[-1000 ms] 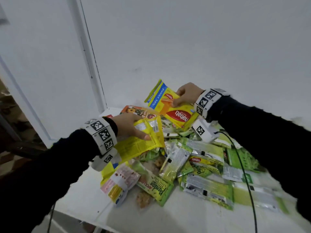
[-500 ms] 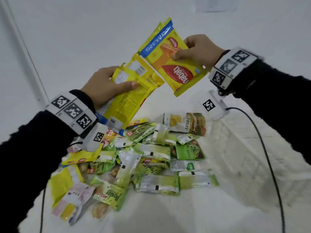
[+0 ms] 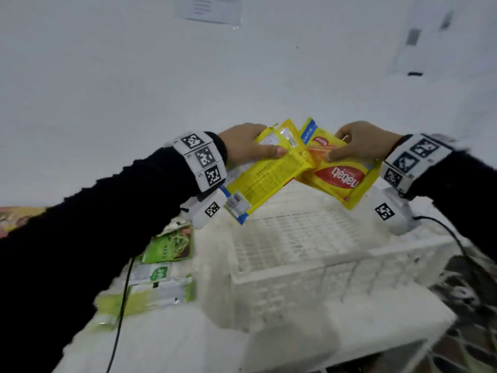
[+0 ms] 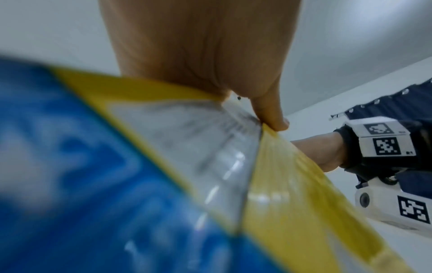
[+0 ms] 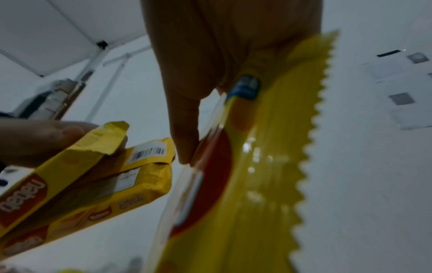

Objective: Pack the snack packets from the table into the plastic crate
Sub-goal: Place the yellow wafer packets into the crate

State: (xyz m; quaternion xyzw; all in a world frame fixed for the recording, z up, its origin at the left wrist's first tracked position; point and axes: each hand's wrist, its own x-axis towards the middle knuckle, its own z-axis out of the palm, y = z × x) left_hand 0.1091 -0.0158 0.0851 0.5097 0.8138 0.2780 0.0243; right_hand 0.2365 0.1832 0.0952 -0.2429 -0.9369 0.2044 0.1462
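Observation:
My left hand (image 3: 247, 148) grips yellow wafer packets (image 3: 265, 176) back side up, thumb on top; the right wrist view shows two stacked packets (image 5: 93, 184) in it. My right hand (image 3: 360, 142) pinches another yellow packet with a red logo (image 3: 340, 179). Both hands hold their packets in the air above the white plastic crate (image 3: 295, 267), which looks empty inside. The packets' inner corners touch or overlap. In the left wrist view the thumb (image 4: 268, 114) presses on the yellow and blue packet (image 4: 163, 175).
Green snack packets (image 3: 169, 246) lie on the white table (image 3: 174, 343) left of the crate, partly hidden by my left sleeve. A black cable (image 3: 119, 319) hangs from my left wrist, another from my right. A white wall stands behind; patterned floor shows at right.
Both hands have carried their yellow packets away from the pile to the right and now hold them over the crate. The view has swung right, so the pile sits at the left.

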